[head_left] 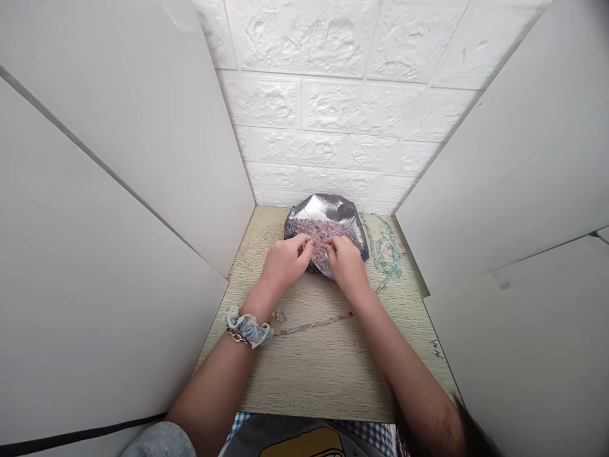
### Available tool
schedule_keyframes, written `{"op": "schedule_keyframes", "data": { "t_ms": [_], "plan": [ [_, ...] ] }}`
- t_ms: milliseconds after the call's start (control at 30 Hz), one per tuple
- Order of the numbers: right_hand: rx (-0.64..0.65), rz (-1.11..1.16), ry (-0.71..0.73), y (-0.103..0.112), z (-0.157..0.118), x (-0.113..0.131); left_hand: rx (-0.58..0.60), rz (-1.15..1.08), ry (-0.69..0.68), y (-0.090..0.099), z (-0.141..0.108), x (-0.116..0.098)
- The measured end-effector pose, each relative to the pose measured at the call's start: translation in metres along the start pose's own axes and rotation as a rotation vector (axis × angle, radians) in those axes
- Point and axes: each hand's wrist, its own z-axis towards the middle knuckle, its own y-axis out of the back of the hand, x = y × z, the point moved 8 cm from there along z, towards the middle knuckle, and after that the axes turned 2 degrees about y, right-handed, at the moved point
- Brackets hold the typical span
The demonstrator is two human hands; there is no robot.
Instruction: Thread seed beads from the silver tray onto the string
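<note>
A bag with a shiny silver lining [328,206] lies at the back of the table, holding a heap of small pink and clear beads [320,227]. My left hand [287,259] is over its front left part, thumb and forefinger pinched together. Facing it, my right hand [346,263] is pinched too, a short gap from the left fingertips. Whatever either pinch holds is too small to make out. A strand of pale beads [311,326] runs across the table below the hands, from near my left wrist to a red bead by my right forearm.
Coiled strands of greenish beads [387,254] lie right of the bag. Small shiny pieces [434,348] sit by the table's right edge. White panels [157,127] close in both sides, and a white brick-patterned wall [328,108] stands behind the wooden table [314,381].
</note>
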Motion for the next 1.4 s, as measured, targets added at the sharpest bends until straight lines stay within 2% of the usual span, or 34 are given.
{"op": "schedule_keyframes", "data": {
  "t_ms": [100, 200, 267, 367, 767, 1400],
  "plan": [
    [-0.079, 0.519, -0.133, 0.007, -0.002, -0.012, 0.002, 0.045, -0.006, -0.002, 0.0, -0.002],
    [-0.047, 1.011, -0.292, -0.003, -0.008, -0.021, 0.012, 0.063, -0.015, -0.004, 0.0, -0.004],
    [-0.025, 1.227, -0.332, -0.009, -0.01, -0.019, 0.029, 0.057, -0.031, -0.006, -0.001, -0.006],
    [0.009, 1.394, -0.351, -0.016, -0.013, -0.014, 0.058, 0.055, -0.063, -0.009, -0.003, -0.011],
    [0.046, 1.462, -0.322, -0.018, -0.013, -0.009, 0.071, 0.037, -0.089, -0.009, -0.005, -0.015],
    [0.081, 1.351, -0.288, -0.02, -0.013, -0.007, 0.095, 0.08, -0.115, -0.01, -0.005, -0.018]
  ]
}}
